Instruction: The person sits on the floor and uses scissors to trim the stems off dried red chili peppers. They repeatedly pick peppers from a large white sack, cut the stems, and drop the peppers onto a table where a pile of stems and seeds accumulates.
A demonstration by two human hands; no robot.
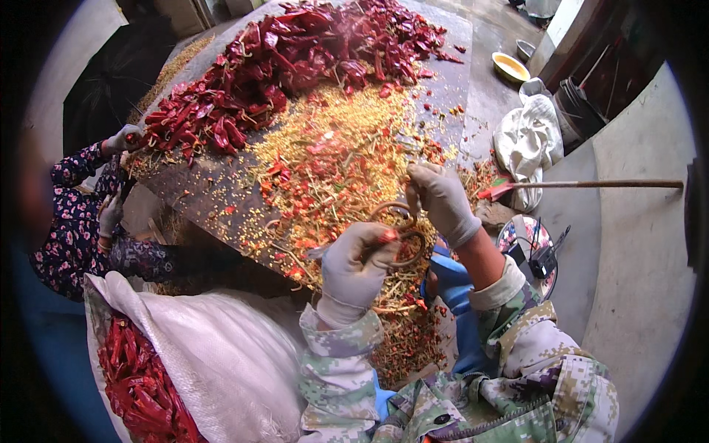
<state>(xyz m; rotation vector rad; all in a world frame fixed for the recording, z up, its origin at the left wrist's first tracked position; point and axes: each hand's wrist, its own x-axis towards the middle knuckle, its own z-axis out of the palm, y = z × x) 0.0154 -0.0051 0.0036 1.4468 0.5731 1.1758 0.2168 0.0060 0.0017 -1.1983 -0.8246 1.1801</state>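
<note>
In my gloved left hand point(357, 271) is a pair of scissors with large ring handles point(412, 255); a grey tip shows left of the hand. A small red patch sits by my left fingertips, and I cannot tell if it is pepper or part of the scissors. My gloved right hand point(443, 202) has its fingers curled at the upper handle ring; whether it grips the ring is unclear. Below both hands spreads a heap of yellow seeds, stems and red pepper scraps point(332, 183) on a dark board point(216, 205). Whole dried red peppers point(310, 50) are piled at the far side.
At left, a person point(77, 221) in gloves and flowered clothing handles peppers. An open white woven sack point(221, 343) of peppers stands front left. To the right are a long wooden handle point(598, 184), a white sack point(529, 133), a yellow basin point(509, 67) and a round stool point(523, 230) with black electrical devices.
</note>
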